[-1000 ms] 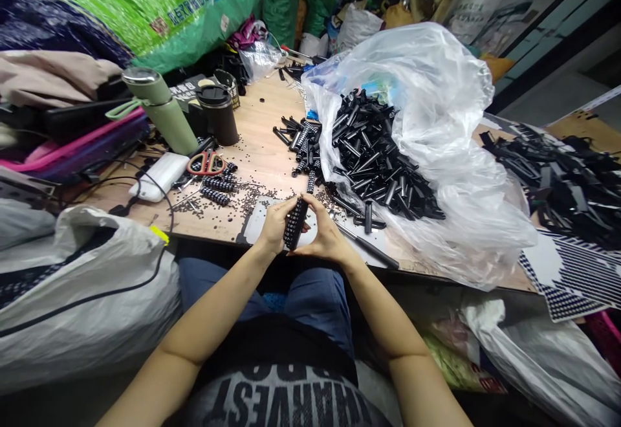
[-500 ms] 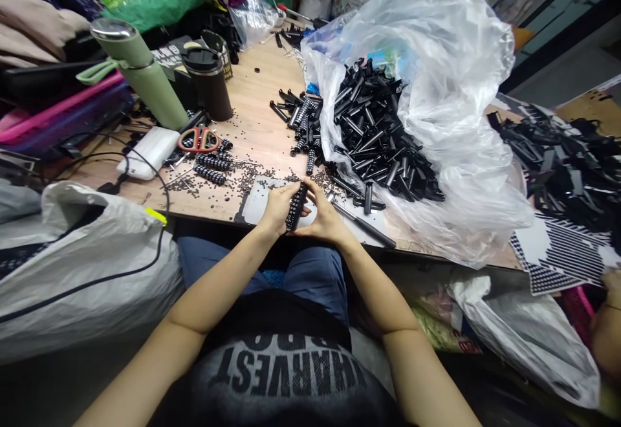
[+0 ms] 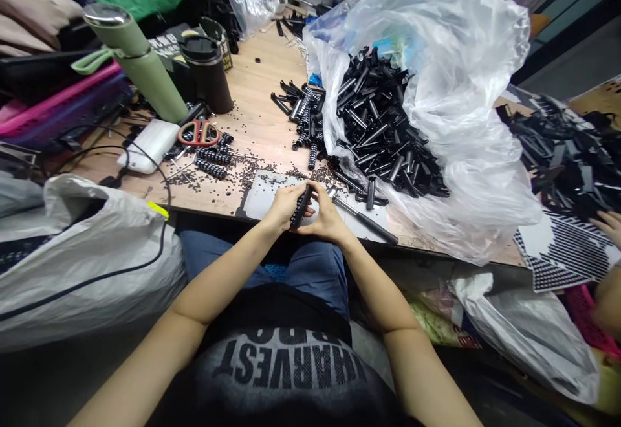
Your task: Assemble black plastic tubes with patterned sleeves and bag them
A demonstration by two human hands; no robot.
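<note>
Both my hands meet at the near edge of the wooden table (image 3: 252,123). My left hand (image 3: 281,207) and my right hand (image 3: 326,215) are closed on one black ridged plastic piece (image 3: 299,206) held between them, tilted upright over a pale sheet (image 3: 264,195). A heap of black plastic tubes (image 3: 378,129) spills from a clear plastic bag (image 3: 451,90) just right of my hands. Finished ridged pieces (image 3: 211,162) and small dark beads (image 3: 242,178) lie to the left.
Red-handled scissors (image 3: 198,133), a white power bank (image 3: 148,145), a green flask (image 3: 140,65) and a dark cup (image 3: 211,77) stand at left. A long dark tool (image 3: 366,221) lies beside my right hand. Another person's hand (image 3: 609,223) shows at the right edge by black strips (image 3: 567,155).
The view has tipped down and closer. My hands keep hold of the ridged piece, now a little lower and more covered by my fingers. Another person's hand has appeared at the right.
</note>
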